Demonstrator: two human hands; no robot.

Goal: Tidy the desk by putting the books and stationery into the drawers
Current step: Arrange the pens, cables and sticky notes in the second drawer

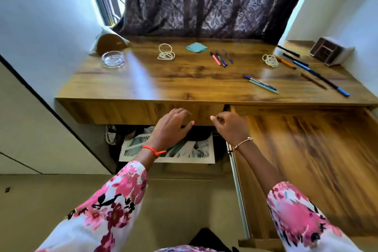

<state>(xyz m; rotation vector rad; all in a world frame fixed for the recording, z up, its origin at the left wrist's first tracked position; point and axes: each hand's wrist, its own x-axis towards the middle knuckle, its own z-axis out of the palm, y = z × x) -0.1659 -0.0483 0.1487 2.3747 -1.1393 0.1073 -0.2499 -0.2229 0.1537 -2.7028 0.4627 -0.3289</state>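
Sleeves [106,206] — left hand [173,127] at drawer front [122,111], right hand [231,127] curled.

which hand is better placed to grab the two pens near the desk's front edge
Right. The right hand is nearer the two pens, on its side; the left hand rests on the drawer front.

A single head-worn wide-angle view looks forward and steeply down from just in front of the table [163,82], close above its front edge. The curtain [204,0] behind the table fills the top.
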